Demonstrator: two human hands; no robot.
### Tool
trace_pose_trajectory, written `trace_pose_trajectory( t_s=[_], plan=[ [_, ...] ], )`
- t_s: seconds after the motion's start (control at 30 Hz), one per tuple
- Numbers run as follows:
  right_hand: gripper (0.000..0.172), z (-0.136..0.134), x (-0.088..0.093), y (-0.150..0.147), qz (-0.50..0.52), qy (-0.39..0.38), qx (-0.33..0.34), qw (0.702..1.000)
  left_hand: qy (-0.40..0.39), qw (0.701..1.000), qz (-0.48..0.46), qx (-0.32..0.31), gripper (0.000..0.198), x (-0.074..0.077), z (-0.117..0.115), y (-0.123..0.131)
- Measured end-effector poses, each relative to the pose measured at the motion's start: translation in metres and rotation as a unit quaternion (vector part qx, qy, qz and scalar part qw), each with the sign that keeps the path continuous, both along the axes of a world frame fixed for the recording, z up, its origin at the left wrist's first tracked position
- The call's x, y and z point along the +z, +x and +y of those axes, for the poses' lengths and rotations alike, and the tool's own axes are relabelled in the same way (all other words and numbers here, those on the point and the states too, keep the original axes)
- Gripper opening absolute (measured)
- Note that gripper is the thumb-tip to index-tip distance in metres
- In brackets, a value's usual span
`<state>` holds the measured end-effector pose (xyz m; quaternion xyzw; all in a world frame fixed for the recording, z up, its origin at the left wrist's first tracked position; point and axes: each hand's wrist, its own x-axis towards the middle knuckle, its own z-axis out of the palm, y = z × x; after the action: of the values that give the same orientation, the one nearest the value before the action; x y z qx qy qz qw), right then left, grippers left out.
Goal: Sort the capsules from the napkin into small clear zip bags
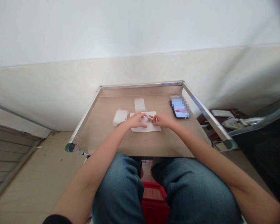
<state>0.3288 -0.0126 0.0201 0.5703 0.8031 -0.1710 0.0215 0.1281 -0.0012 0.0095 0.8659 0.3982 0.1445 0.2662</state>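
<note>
Several small reddish-brown pieces [150,118] lie in a loose pile on a white paper sheet [146,129]; they are too small to name. My left hand [137,120] is over the left part of the sheet, thumb and fingers apart in a curve, with nothing visible between them. At the right side of the pile, my right hand [162,120] has its fingertips pinched together. Whatever is between those fingertips is too small to make out. Just left of my left hand is a stack of clear plastic bags [120,117]. Another clear bag [139,105] lies flat behind the sheet.
A phone [180,107] with a lit screen rests at the right of the cardboard-covered table [112,140]. Metal rails [142,84] frame the tabletop on three sides, with a wall behind. A red plastic stool or crate [154,205] shows between my knees. Items [238,119] sit right of the table.
</note>
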Motion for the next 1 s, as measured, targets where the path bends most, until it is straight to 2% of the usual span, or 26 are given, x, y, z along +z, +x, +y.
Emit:
trace_pose_trajectory(
  t_s=[0.17,0.4,0.57,0.77,1.0],
  plan=[
    [0.019,0.001,0.001,0.0,0.018,0.012,-0.007,1.0,-0.002,1.0,-0.005,0.004,0.056,-0.002,0.001,0.001],
    [0.027,0.001,-0.001,-0.013,0.139,0.037,-0.018,0.99,-0.008,1.0,-0.006,0.002,0.055,-0.002,0.001,0.0],
    [0.029,0.0,0.0,-0.018,0.188,0.037,-0.036,0.981,-0.005,1.0,-0.011,0.0,0.054,-0.002,0.0,0.0],
    [0.025,0.0,0.0,-0.004,0.135,0.063,-0.083,0.985,-0.01,1.0,-0.015,0.001,0.053,0.0,0.0,-0.001],
    [0.02,0.002,-0.004,0.002,0.059,0.022,-0.044,0.997,0.003,1.0,-0.002,-0.002,0.057,-0.003,0.001,-0.001]
  ],
)
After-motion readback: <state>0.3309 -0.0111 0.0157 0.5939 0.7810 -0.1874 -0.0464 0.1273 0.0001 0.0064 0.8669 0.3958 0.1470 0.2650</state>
